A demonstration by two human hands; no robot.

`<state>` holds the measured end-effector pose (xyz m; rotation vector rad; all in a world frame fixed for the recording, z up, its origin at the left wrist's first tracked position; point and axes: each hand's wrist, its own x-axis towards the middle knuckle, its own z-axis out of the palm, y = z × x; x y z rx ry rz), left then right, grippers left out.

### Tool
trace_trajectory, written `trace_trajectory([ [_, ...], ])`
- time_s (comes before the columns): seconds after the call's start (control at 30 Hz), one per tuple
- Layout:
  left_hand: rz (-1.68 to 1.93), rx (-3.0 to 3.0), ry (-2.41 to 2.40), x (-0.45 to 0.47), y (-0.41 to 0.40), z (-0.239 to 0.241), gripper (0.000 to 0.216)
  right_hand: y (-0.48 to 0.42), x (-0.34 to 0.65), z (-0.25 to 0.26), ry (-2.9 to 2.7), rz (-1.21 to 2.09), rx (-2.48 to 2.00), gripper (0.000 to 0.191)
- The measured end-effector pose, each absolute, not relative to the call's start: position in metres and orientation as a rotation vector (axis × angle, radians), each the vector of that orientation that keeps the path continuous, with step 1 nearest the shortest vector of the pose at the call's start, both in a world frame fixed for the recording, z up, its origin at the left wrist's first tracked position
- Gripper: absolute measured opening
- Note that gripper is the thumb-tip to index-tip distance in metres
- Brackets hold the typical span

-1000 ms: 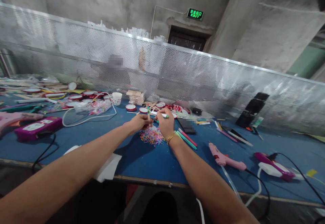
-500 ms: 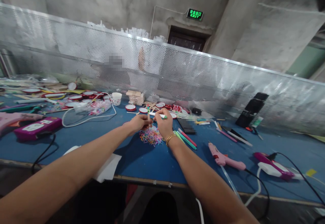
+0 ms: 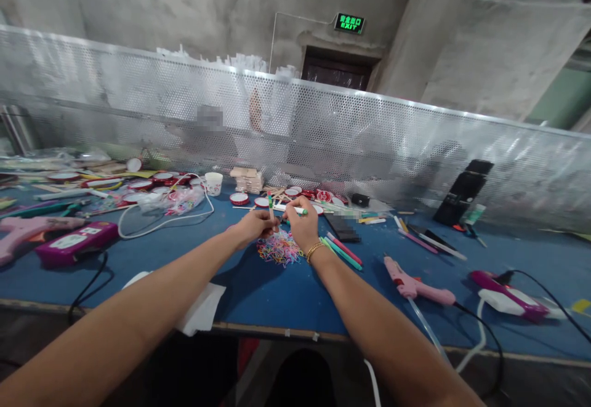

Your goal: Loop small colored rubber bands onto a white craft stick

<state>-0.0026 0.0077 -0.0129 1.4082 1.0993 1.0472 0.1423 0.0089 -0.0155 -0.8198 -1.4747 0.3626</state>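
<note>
Both my hands meet over a small heap of coloured rubber bands (image 3: 280, 251) on the blue table (image 3: 258, 290). My left hand (image 3: 255, 224) is closed on a thin upright stick (image 3: 270, 203) with green and red on it. My right hand (image 3: 302, 223), with a gold bracelet at the wrist, is pinched shut close to that stick, and a white pen with a green tip (image 3: 290, 209) lies just past its fingers. Whether the right fingers hold a band is too small to see.
A pink glue gun (image 3: 415, 286) and a purple one (image 3: 505, 296) lie at the right with cords. Coloured sticks (image 3: 344, 250), round red tins (image 3: 239, 198), a white cup (image 3: 213, 183), a purple box (image 3: 76, 242) and white paper (image 3: 198, 308) surround me. A perforated metal screen (image 3: 323, 130) backs the table.
My hands stay together over the rubber bands with only small finger movements. The camera has shifted slightly, so everything sits a little lower and to the right.
</note>
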Motion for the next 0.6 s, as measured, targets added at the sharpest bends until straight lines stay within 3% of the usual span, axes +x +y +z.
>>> trace_trajectory([
  [0.6, 1.027, 1.416, 1.075, -0.0054, 0.0072, -0.0127, 0.029, 0.0104, 0.1403, -0.0161, -1.511, 0.359, -0.824, 0.010],
])
